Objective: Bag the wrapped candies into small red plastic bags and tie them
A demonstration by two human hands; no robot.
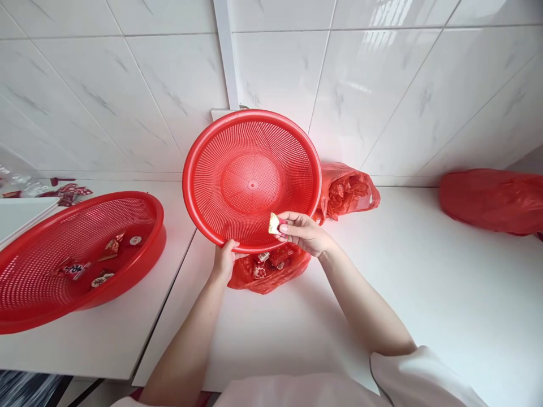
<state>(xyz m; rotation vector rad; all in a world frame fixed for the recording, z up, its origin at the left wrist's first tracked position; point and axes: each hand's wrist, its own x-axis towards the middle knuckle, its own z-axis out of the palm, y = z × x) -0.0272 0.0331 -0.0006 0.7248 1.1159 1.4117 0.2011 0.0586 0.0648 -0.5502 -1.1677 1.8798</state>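
A round red plastic basket (250, 183) with a perforated wall is tilted toward me, and nothing lies inside it. My left hand (225, 261) grips its near rim, thumb over the edge. With my right hand (307, 233) I pinch a small wrapped candy (275, 225), cream and red, in front of the basket's lower right part. Below the near rim, an open red plastic bag (269, 280) holds several wrapped candies, partly hidden by the basket.
At left stands another red basket (159, 240) with several wrapped pieces inside. A crumpled red bag (348, 192) lies behind on the right, another red bag (487, 200) farther right. White tables (445, 282) meet at a seam; a tiled wall (275, 62) rises behind.
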